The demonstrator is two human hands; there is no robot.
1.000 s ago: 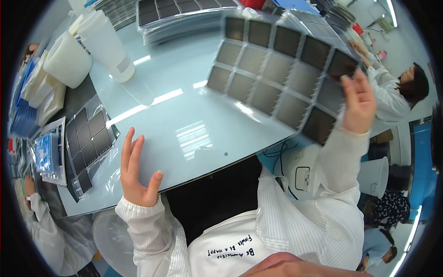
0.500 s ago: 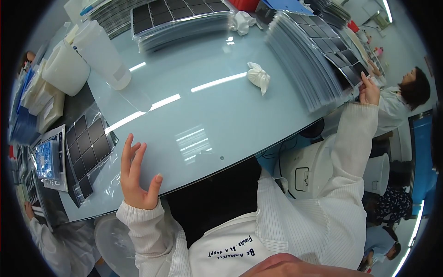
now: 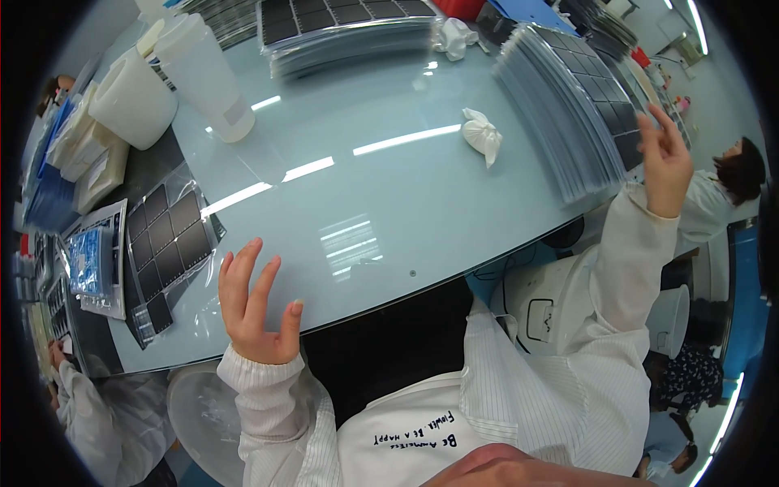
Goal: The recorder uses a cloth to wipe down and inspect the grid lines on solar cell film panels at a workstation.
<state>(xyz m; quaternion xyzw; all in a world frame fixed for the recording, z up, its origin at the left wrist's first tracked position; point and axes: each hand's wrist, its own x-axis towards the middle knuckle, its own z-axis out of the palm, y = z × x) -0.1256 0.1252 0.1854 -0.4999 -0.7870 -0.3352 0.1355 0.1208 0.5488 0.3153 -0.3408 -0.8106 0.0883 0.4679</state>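
My left hand hovers at the table's front edge, fingers spread and holding nothing. Beside it on the left lies a clear plastic sheet with dark rectangular panels. My right hand is raised next to the near corner of the tall stack of clear plastic sheets on the right. Its fingers are apart and nothing shows in them; whether they touch the stack I cannot tell. Dark panels show on the top sheet of that stack. Left of it, a crumpled white cloth bundle rests on the glass-topped table.
At the back stands another stack of panelled sheets. A translucent bottle, a white roll and a blue packet are at the left. A white bin stands below the right edge. Other people work on both sides.
My right hand has let go of the top sheet's corner on the right stack and lifted away. My left hand stays open by the front edge. The whole view has shifted slightly.
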